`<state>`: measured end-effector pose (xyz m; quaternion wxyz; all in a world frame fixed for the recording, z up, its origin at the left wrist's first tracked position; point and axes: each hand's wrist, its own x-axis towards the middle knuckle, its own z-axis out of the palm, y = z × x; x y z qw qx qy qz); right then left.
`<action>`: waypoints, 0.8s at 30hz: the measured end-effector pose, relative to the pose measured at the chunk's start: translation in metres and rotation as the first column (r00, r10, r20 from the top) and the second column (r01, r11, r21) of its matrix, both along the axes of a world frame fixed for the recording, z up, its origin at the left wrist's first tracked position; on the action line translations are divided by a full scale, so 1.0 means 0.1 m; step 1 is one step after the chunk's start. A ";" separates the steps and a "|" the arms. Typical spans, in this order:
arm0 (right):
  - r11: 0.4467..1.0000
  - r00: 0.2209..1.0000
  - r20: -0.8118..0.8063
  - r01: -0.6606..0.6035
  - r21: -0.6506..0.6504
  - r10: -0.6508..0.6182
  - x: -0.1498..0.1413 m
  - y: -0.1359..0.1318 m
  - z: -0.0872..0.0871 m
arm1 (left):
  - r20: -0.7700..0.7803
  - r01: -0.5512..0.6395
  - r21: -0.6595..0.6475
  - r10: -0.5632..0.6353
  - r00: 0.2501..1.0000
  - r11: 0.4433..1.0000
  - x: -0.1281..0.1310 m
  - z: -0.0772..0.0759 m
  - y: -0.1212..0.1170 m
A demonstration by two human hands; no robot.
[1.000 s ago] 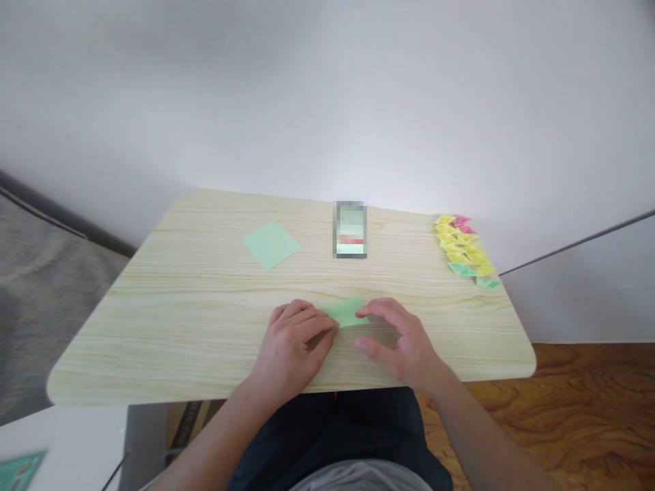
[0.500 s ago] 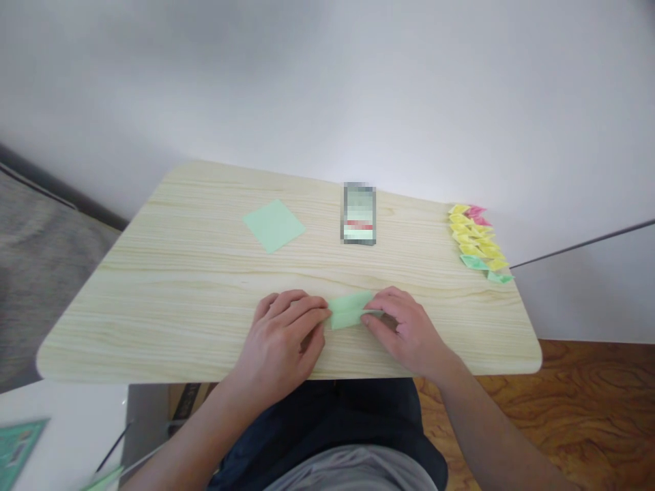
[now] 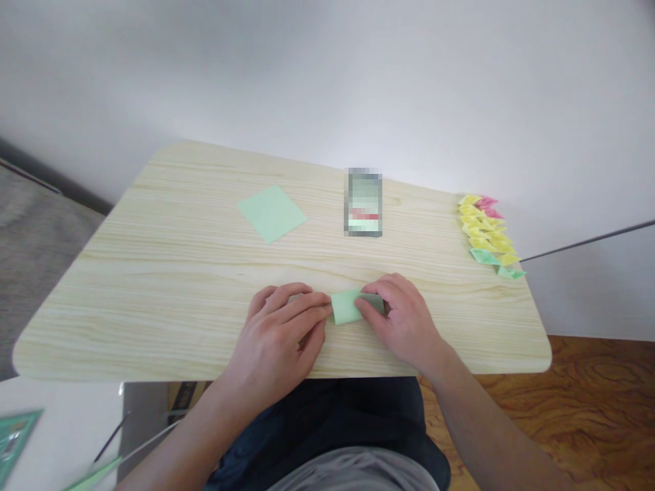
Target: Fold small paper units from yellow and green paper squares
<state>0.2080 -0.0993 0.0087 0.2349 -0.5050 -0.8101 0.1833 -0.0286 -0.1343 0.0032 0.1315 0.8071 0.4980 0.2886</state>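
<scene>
A small sheet of light green paper (image 3: pixel 346 307), folded over into a narrow strip, lies near the front of the table between my hands. My left hand (image 3: pixel 281 327) rests on the table with its fingers close together, the fingertips pressing the paper at its left end. At the other end, my right hand (image 3: pixel 404 320) pinches the strip between thumb and fingers, hiding part of it. Farther back on the left lies a flat square of green paper (image 3: pixel 272 214), which neither hand touches.
A phone with a blurred screen (image 3: pixel 364 203) lies at the table's back. Several folded yellow paper pieces (image 3: pixel 484 228), with pink (image 3: pixel 490 206) and green ones (image 3: pixel 510 272), line the right edge. A white surface (image 3: pixel 66 409) with a green packet (image 3: pixel 18 440) is at lower left.
The green paper's upper part has been folded over toward me, so the strip now shows one smooth face. My right fingers have shifted slightly left along it. The view has shifted a little.
</scene>
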 end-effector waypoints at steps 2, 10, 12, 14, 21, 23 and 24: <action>1.000 1.000 0.023 -0.007 -0.004 0.007 -0.01 0.00 0.01 | 0.007 -0.010 0.011 0.010 1.000 1.000 0.00 0.00 -0.01; 0.999 0.997 0.065 -0.025 -0.045 0.028 -0.02 0.02 0.06 | 0.016 0.009 0.019 -0.009 1.000 1.000 -0.01 0.03 -0.04; 0.999 0.998 0.062 -0.025 -0.048 0.028 -0.01 0.02 0.06 | 0.000 0.072 -0.007 -0.072 0.997 0.997 -0.01 0.05 -0.05; 0.999 0.998 0.054 -0.022 -0.047 0.024 -0.01 0.03 0.06 | -0.028 0.118 -0.037 -0.119 0.993 0.992 -0.01 0.05 -0.06; 0.998 0.999 0.031 -0.009 -0.062 0.011 -0.01 0.04 0.04 | -0.055 0.114 -0.078 -0.118 0.991 0.990 -0.03 0.02 -0.08; 0.998 0.999 0.031 -0.003 -0.062 0.005 -0.01 0.04 0.04 | -0.051 0.116 -0.076 -0.120 0.991 0.990 -0.03 0.01 -0.08; 0.998 1.000 0.031 -0.001 -0.060 0.003 -0.02 0.04 0.04 | -0.049 0.117 -0.074 -0.121 0.991 0.990 -0.04 0.01 -0.09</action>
